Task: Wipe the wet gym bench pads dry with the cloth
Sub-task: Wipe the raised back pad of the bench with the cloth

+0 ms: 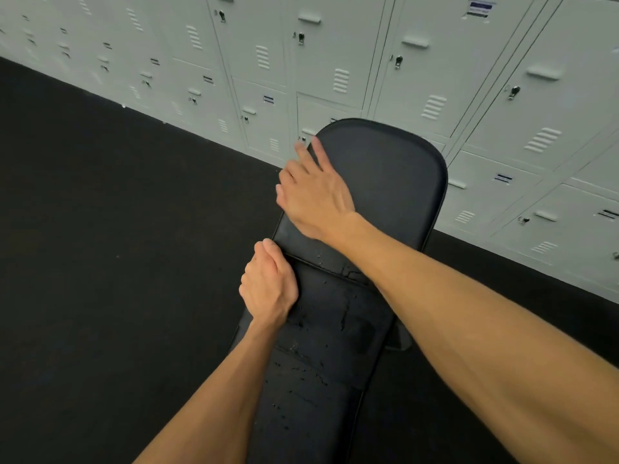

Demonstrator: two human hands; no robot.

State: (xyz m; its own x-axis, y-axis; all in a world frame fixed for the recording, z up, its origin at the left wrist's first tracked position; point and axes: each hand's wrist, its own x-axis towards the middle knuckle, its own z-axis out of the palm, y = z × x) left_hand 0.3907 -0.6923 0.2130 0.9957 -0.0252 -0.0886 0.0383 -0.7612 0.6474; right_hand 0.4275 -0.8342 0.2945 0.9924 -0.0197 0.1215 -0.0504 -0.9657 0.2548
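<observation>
1. Black floor (100, 229) on the left; nothing lying on it that I can make out.
2. Left hand (268, 286): fingers curled over the left edge of the seat pad (321, 346), close to the gap between the two pads. It grips the pad and seems to be bracing the bench.
3. Seat pad: water droplets (345, 316) and streaks scattered over its top, thickest toward the gap. Judged not yet wiped.
4. Right hand (315, 192): fingers straight and slightly spread, palm down on the left edge of the back pad (385, 182). It holds nothing that I can see.
5. Back pad: matte, no beads visible, so it is probably dry or nearly so.
6. Cloth: not in view; I cannot tell whether it lies under the right palm.
7. Pale lockers (502, 95) stand behind the bench's far end.
8. Step in hand, as judged: checking or steadying the pads. Next move calls for bringing the cloth onto the seat pad and wiping along it.
</observation>
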